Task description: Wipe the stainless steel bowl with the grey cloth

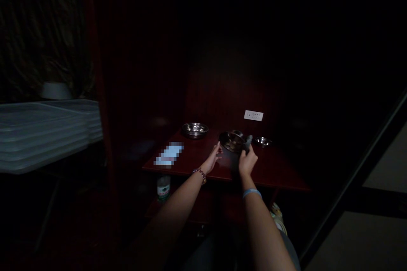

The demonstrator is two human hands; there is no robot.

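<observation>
Above the dark red table a metal bowl is tilted between my hands. My left hand is at its left side, fingers apart, with the fingertips near or at the rim. My right hand is closed round a dark grey object at the bowl's right side; the dim light hides what it is. Behind the bowl, part of another small metal dish shows. Shiny metal bowls sit at the back left, and a small metal dish at the back right.
A blurred-out bright rectangle lies at the table's left. A bottle or jar stands below the tabletop. The wall holds a white socket. Stacked translucent trays are at the far left, with a pale bowl-like object behind.
</observation>
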